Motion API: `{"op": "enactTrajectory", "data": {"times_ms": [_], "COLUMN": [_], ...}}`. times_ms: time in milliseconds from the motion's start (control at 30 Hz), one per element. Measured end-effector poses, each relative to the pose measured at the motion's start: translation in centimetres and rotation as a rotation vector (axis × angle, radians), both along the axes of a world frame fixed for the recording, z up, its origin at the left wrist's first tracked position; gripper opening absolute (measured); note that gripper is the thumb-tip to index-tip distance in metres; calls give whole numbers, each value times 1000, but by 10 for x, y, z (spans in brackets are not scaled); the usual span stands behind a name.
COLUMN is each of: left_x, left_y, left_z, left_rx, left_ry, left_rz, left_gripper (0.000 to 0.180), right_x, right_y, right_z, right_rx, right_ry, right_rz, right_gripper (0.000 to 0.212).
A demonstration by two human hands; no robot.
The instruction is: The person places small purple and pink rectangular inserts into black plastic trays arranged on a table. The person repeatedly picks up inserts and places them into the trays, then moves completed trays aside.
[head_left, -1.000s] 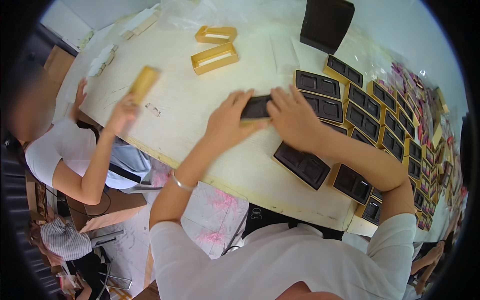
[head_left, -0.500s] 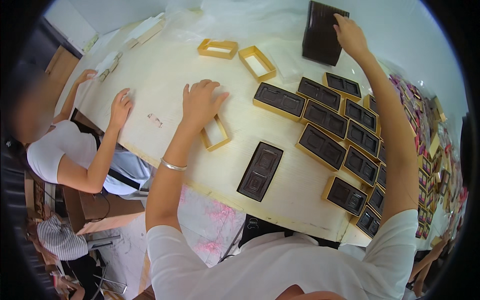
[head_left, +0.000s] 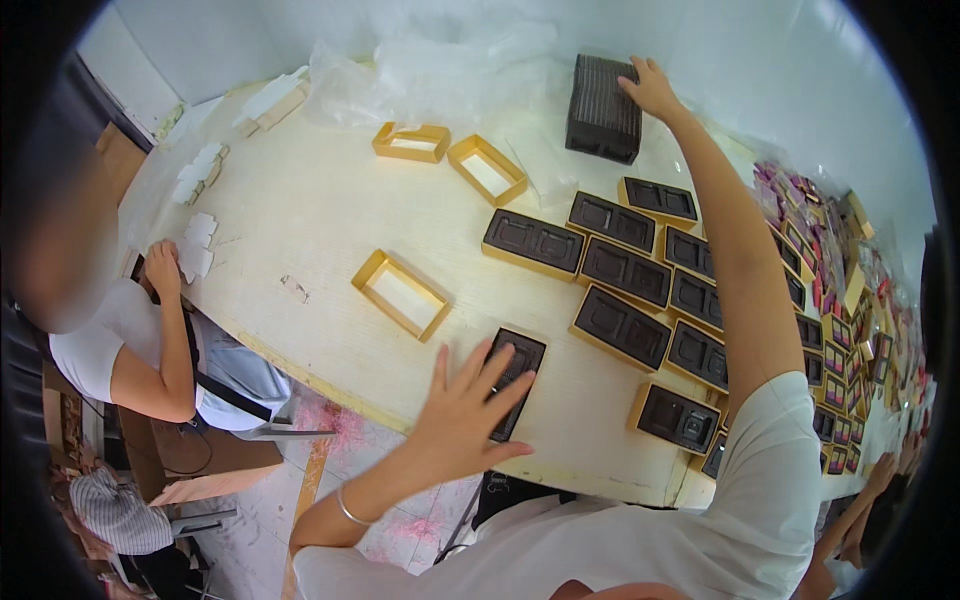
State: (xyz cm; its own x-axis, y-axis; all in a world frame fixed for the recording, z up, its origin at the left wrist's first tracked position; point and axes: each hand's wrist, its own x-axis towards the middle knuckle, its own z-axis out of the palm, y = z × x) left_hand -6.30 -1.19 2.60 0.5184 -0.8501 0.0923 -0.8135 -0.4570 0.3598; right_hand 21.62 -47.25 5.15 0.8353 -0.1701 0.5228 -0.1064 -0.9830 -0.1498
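Your left hand [head_left: 462, 408], fingers splayed and empty, is over the tray [head_left: 514, 412], visible between them; contact unclear. Your right hand [head_left: 655, 92], fingers bent, is at the stack's right edge [head_left: 637, 110]; I can't tell its grip.

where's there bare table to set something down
Widest: between the nearest empty gold box and the white card pieces at left. Smaller: between that box and the black-tray boxes. Crowded: right side, packed with those boxes, and the far edge, with plastic film and the tray stack.

Left grip [head_left: 465, 420] is spread over a black tray [head_left: 508, 416].
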Motion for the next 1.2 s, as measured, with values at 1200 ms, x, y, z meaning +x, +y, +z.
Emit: {"op": "enactTrajectory", "data": {"times_ms": [1200], "left_x": [119], "left_y": [51], "left_z": [32], "left_rx": [69], "left_ry": [87], "left_rz": [229], "left_gripper": [72], "right_x": [-111], "right_y": [93], "right_z": [111], "right_rx": [-188], "right_ry": [336], "right_rz": [419], "right_gripper": [15]}}
